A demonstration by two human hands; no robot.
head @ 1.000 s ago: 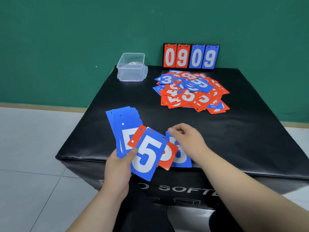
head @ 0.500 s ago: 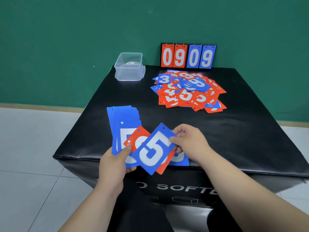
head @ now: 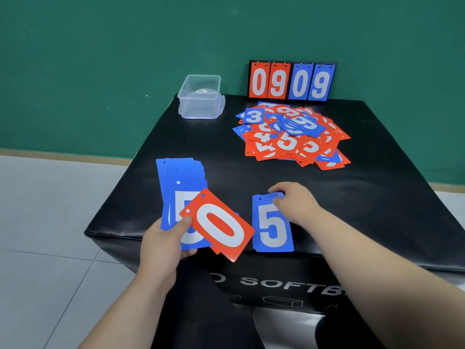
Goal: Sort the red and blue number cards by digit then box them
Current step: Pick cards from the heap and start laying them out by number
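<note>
desk [head: 377, 197]: black padded block, white lettering "SOFTB" [head: 289, 283] on near face | scoreboard [head: 292, 81]: upright at desk's far edge against wall, reads red 0 9, blue 0 9 | wall [head: 100, 59]: green, far | skirting [head: 63, 153]: tan strip at wall foot | floor [head: 50, 222]: pale tiles, left

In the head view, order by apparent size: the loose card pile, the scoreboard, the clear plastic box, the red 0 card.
1. Loose pile of red and blue cards
2. Black flip scoreboard
3. Red 0 card and clear plastic box look alike; the card is nearer, so unranked.
</note>
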